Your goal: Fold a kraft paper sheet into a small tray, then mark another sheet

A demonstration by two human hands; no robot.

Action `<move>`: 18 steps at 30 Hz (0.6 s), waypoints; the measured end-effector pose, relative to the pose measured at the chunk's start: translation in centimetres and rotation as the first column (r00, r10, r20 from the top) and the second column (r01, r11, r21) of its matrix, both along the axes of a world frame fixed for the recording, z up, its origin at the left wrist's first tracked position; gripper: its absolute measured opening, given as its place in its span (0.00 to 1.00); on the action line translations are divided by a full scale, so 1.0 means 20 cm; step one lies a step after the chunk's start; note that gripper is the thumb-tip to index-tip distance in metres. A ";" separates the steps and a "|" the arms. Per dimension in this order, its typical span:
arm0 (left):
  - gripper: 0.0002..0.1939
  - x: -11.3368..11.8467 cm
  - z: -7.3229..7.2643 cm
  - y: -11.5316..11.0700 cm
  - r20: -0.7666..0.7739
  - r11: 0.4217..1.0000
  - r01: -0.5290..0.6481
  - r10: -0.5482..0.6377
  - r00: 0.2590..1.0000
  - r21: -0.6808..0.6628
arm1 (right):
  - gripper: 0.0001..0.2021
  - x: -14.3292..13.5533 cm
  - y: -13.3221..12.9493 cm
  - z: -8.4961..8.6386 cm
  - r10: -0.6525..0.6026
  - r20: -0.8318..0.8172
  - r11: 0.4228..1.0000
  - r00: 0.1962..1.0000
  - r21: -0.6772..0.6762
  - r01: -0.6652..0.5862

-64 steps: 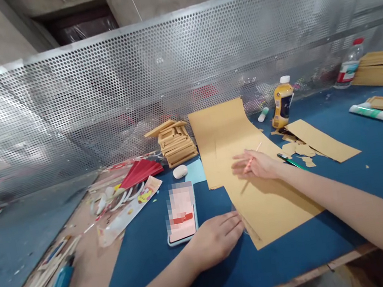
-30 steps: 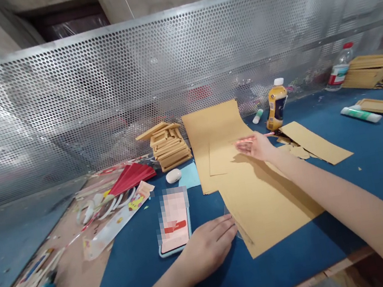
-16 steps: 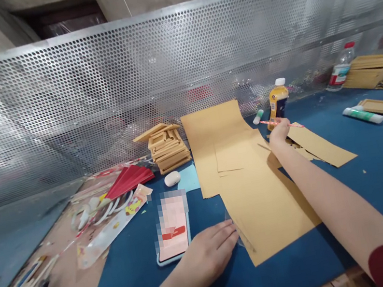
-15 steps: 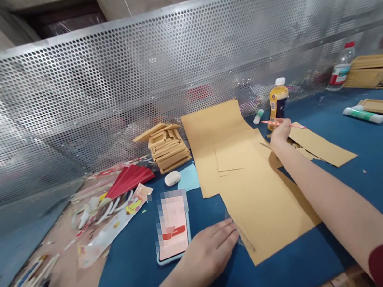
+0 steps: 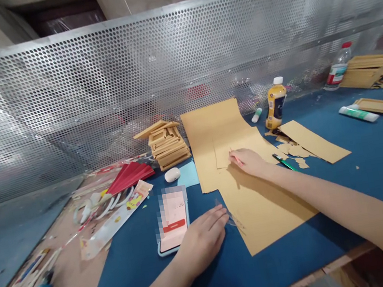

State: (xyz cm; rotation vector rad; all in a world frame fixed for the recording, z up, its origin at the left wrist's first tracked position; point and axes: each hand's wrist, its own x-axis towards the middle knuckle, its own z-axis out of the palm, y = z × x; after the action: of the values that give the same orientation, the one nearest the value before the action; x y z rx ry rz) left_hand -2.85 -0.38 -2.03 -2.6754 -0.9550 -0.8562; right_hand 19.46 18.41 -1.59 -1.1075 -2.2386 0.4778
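I have the right hand (image 5: pixel 249 163) pinched on a pencil (image 5: pixel 237 158) over the paper (image 5: pixel 268 209), a corner of lines (image 5: pixel 215 153) drawn, much seemingly unmarked, the left hand (image 5: pixel 203 237), grip unclear, touching clear plastic (image 5: pixel 231 220) at its edge.

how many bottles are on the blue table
2: a yellow bottle right of the brown paper, and a clear red-capped bottle farther right, beside a brown stack.

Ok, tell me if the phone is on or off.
On: the phone, face up beside the left hand, has its screen lit pale pink with a red bar; part of the display is pixelated.
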 end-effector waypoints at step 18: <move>0.10 -0.01 0.01 0.02 -0.004 0.999 -0.019 0.019 1.000 -0.033 | 0.14 -0.05 -0.24 0.01 -0.045 0.318 0.976 0.947 0.216 -0.026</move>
State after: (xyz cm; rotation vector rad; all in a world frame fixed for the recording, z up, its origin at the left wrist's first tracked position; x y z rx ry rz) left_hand -2.95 -0.03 -1.90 -2.6900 -1.0014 -0.8389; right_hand 18.42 13.57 -1.35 -1.1443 -2.4913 0.0424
